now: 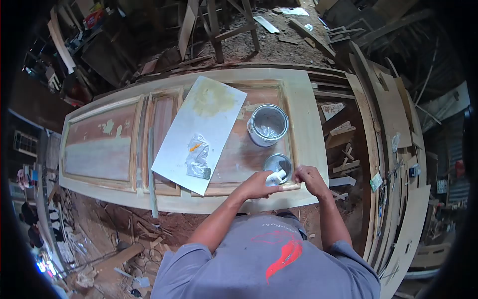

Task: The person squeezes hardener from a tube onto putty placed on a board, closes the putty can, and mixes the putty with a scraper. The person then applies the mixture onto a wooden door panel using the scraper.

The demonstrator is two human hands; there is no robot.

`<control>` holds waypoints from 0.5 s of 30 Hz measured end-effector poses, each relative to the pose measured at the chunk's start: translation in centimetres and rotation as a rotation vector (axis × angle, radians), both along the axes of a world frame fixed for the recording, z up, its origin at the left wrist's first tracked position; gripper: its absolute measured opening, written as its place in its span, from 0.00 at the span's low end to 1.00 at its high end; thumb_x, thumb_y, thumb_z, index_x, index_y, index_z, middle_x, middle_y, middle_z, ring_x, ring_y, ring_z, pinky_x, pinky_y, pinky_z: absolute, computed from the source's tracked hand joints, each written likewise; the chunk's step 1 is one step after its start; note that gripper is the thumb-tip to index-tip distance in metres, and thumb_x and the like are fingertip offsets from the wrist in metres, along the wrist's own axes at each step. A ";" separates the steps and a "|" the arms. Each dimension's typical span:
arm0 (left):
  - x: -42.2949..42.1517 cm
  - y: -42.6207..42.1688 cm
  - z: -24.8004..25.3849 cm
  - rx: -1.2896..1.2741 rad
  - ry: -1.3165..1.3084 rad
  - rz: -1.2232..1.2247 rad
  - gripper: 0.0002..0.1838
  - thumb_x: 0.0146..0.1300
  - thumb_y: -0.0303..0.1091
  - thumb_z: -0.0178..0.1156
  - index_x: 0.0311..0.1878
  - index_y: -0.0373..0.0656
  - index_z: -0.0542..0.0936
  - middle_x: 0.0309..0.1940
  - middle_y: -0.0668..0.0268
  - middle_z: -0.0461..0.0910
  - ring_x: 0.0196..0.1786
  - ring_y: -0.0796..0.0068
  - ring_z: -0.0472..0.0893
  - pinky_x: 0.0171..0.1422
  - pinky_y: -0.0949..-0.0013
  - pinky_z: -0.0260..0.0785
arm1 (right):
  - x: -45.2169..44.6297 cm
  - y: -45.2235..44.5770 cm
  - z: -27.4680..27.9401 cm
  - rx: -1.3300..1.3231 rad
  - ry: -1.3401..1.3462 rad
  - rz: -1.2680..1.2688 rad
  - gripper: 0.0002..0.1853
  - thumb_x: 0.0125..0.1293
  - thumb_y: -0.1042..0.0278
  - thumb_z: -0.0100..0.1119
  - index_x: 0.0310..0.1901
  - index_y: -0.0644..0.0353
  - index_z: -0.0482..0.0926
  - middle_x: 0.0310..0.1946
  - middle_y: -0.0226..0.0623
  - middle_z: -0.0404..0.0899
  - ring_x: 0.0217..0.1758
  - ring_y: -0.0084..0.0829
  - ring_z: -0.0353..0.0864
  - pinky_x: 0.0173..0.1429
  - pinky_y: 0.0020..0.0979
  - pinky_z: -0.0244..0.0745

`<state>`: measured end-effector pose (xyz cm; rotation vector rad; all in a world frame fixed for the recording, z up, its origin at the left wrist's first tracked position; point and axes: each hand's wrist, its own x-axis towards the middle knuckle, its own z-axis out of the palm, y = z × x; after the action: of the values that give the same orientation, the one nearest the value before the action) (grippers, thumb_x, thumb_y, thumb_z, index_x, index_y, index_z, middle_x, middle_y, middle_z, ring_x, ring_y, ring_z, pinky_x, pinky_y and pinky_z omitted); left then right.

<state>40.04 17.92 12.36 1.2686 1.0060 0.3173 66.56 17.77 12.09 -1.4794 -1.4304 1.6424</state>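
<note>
A wooden panel door (318, 144) lies flat in front of me. On it stands an open metal can (267, 125) with pale grey material inside. Nearer to me is a round metal lid (284, 162) with a dark patch on it. My left hand (259, 185) is closed around a small white item (275, 178) at the lid's near edge. Just right of the lid, my right hand (311, 180) has its fingers curled together; what they hold, if anything, is too small to name. A white board (184, 124) lies left of the can, bearing a crumpled silvery packet (197, 158).
Long wooden boards (371, 144) lean along the right side. A thin strip (152, 184) crosses the door's near edge at the left. Wooden trestle legs (216, 35) stand beyond the door. Scraps and shavings (114, 259) litter the ground.
</note>
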 end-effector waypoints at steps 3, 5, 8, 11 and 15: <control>2.1 -0.1 -5.0 0.089 -0.142 0.115 0.25 0.75 0.47 0.65 0.61 0.35 0.76 0.50 0.54 0.83 0.51 0.67 0.83 0.58 0.61 0.76 | -2.3 -1.6 -0.6 0.068 -0.005 0.024 0.15 0.77 0.59 0.68 0.48 0.65 0.83 0.38 0.30 0.84 0.39 0.23 0.83 0.49 0.30 0.80; 5.4 0.2 -10.4 0.023 -0.271 0.213 0.25 0.79 0.49 0.59 0.63 0.35 0.74 0.55 0.53 0.80 0.58 0.63 0.80 0.65 0.59 0.72 | -1.7 -3.0 -4.2 -0.052 0.146 -0.168 0.18 0.70 0.69 0.75 0.56 0.64 0.80 0.43 0.31 0.85 0.43 0.23 0.85 0.53 0.29 0.83; 8.9 0.5 -12.9 0.213 -0.095 0.028 0.26 0.81 0.49 0.56 0.64 0.32 0.74 0.58 0.48 0.78 0.64 0.55 0.77 0.71 0.54 0.67 | 0.5 -4.0 -8.2 -0.109 0.210 -0.397 0.15 0.71 0.71 0.72 0.55 0.63 0.81 0.42 0.31 0.86 0.44 0.22 0.86 0.50 0.29 0.85; 10.1 0.9 -11.7 0.181 -0.043 -0.033 0.31 0.76 0.51 0.62 0.66 0.31 0.75 0.61 0.43 0.77 0.67 0.48 0.76 0.73 0.51 0.67 | 3.9 -4.5 -11.2 -0.085 0.213 -0.458 0.13 0.72 0.73 0.71 0.55 0.63 0.81 0.41 0.31 0.86 0.42 0.22 0.86 0.49 0.29 0.84; 9.0 1.6 -13.5 0.451 0.314 0.121 0.30 0.67 0.44 0.69 0.64 0.31 0.78 0.63 0.38 0.77 0.67 0.41 0.76 0.74 0.49 0.68 | 9.9 -3.7 -14.8 0.000 0.014 -0.567 0.14 0.70 0.74 0.72 0.54 0.63 0.82 0.43 0.31 0.87 0.46 0.21 0.85 0.54 0.28 0.83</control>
<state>49.06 19.57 -1.16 1.7043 1.3302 0.4668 76.42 14.03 -2.67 -1.6715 -0.8822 1.2894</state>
